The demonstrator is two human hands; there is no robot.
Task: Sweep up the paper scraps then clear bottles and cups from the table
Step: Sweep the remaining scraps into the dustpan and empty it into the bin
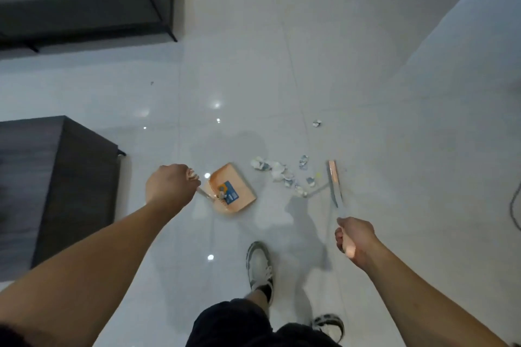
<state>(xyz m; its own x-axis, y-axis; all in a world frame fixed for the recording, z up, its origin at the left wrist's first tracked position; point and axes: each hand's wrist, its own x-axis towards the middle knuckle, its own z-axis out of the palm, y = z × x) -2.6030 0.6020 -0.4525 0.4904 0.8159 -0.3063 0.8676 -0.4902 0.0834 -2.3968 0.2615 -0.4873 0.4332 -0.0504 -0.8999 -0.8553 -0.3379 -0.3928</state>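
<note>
Several paper scraps are lying on the floor between both hands. The left hand is gripping the orange dustpan handle, the right hand the broom handle. Broom bristles are looking blurred.

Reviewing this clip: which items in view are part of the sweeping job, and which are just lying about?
In the job:
- broom, held by right hand
- dustpan, handle in left hand
- paper scraps on the floor, one stray scrap

Lying about:
- dark sofa
- dark table
- cable
</note>
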